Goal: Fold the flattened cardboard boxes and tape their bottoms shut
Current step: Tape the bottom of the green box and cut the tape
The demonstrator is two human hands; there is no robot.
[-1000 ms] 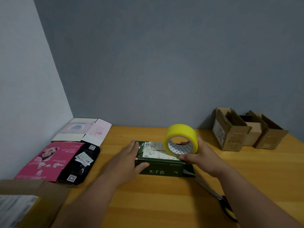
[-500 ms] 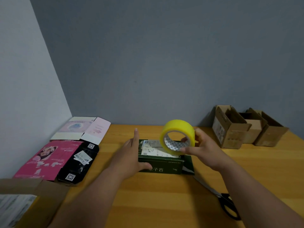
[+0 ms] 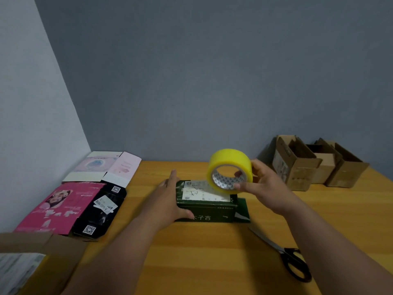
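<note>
A dark green folded box (image 3: 207, 211) with white labels on top sits at the middle of the wooden table (image 3: 212, 262). My left hand (image 3: 168, 199) rests flat against the box's left end, fingers straight and thumb along the front face. My right hand (image 3: 263, 186) grips a yellow roll of tape (image 3: 230, 170), held upright just above the box's right part, with a finger through its core. Flattened boxes lie at the left: a pink one (image 3: 61, 206), a black one (image 3: 101, 211) and a pale pink one (image 3: 104, 167).
Black-handled scissors (image 3: 291, 259) lie on the table to the right of the green box. Three folded brown boxes (image 3: 297, 165) stand at the back right by the wall. A brown carton (image 3: 32, 258) sits at the lower left corner.
My right hand has lifted the tape roll up and slightly right, off the box top. My left hand has stayed at the box's left end.
</note>
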